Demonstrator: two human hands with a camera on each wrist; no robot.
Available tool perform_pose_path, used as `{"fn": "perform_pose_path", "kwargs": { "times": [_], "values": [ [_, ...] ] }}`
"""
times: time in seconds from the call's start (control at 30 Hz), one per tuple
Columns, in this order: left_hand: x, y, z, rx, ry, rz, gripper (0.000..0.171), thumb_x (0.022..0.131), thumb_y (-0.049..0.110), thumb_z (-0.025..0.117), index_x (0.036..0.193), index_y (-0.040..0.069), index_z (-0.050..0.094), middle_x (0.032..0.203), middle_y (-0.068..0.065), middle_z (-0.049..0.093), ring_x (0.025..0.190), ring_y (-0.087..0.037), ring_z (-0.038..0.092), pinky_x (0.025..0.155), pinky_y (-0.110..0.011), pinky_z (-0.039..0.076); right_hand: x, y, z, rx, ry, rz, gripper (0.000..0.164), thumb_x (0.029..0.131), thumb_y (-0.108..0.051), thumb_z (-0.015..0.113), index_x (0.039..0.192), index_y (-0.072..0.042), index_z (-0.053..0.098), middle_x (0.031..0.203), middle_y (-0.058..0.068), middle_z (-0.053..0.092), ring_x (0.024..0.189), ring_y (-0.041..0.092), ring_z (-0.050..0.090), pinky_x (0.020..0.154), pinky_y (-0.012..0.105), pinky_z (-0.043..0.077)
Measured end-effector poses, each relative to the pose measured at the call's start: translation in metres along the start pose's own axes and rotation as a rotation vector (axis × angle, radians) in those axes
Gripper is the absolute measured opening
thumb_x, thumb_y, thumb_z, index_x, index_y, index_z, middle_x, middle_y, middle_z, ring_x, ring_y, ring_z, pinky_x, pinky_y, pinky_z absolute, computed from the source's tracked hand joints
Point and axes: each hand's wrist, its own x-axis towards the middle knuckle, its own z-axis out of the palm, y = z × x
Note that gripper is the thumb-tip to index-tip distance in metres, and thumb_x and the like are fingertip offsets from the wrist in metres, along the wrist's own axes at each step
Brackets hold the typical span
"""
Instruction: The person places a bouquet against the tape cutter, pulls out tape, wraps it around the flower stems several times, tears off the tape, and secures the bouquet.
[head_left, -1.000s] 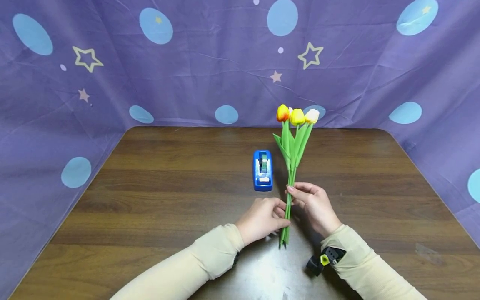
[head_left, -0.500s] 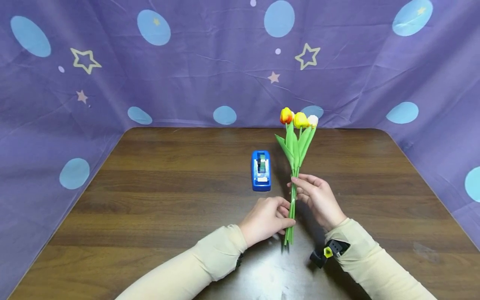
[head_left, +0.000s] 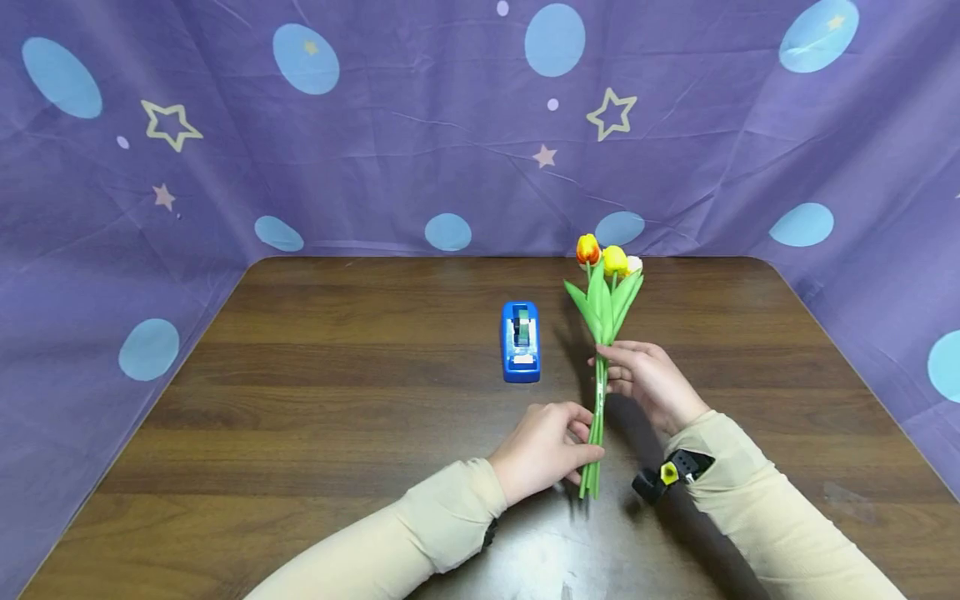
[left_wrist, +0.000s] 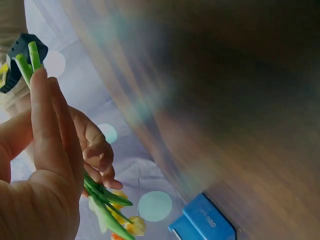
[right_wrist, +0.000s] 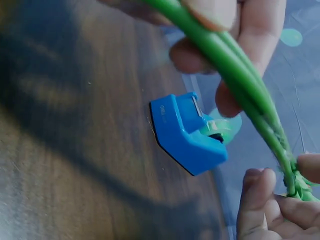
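Observation:
A bunch of artificial tulips (head_left: 597,408) with red-orange, yellow and white heads is held off the table, heads away from me. My left hand (head_left: 542,448) pinches the lower stems between thumb and fingers. Higher up, just under the leaves, my right hand (head_left: 654,382) grips the same stems. A shiny patch shows on the stems between the hands. In the left wrist view, cut stem ends (left_wrist: 34,54) stick out past the left fingers. A blue tape dispenser (head_left: 521,343) with a tape roll stands left of the bunch, touched by neither hand.
The brown wooden table (head_left: 337,400) reaches back to a purple curtain (head_left: 375,150) with stars and blue ovals. A faint clear scrap or mark (head_left: 847,502) lies on the table at right. A black wrist device (head_left: 675,472) is on the right sleeve.
Both hands have moved the tulips a little to the right, and the flower heads have sunk lower in the view. The tape dispenser stays in place.

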Motion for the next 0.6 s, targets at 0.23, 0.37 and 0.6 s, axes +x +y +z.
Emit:
{"fn": "perform_pose_path", "kwargs": {
  "times": [0.23, 0.37, 0.6],
  "values": [
    [-0.001, 0.004, 0.007, 0.026, 0.009, -0.007, 0.047, 0.088, 0.006, 0.072, 0.132, -0.005, 0.056, 0.102, -0.012, 0.07, 0.054, -0.011, 0.068, 0.05, -0.024, 0.054, 0.006, 0.002, -0.005, -0.007, 0.027, 0.001, 0.019, 0.097, -0.004, 0.054, 0.112, 0.007, 0.049, 0.078, -0.009, 0.064, 0.069, 0.002, 0.06, 0.066, 0.019, 0.051],
    [-0.001, 0.006, 0.009, 0.01, 0.01, -0.021, 0.059, 0.087, 0.004, 0.074, 0.14, -0.002, 0.05, 0.11, -0.014, 0.068, 0.056, -0.011, 0.068, 0.05, -0.024, 0.054, 0.009, 0.006, -0.008, 0.011, 0.046, 0.001, 0.02, 0.097, -0.002, 0.055, 0.113, 0.009, 0.05, 0.077, -0.009, 0.065, 0.068, 0.002, 0.06, 0.065, 0.018, 0.052],
    [0.001, 0.005, 0.012, 0.012, 0.014, -0.027, 0.066, 0.084, 0.001, 0.075, 0.143, -0.001, 0.046, 0.119, -0.018, 0.066, 0.053, -0.008, 0.066, 0.05, -0.025, 0.054, 0.017, 0.013, -0.011, -0.016, 0.054, -0.005, 0.029, 0.097, -0.003, 0.056, 0.12, 0.013, 0.048, 0.077, -0.011, 0.066, 0.069, 0.002, 0.06, 0.066, 0.017, 0.053]
  ]
}}
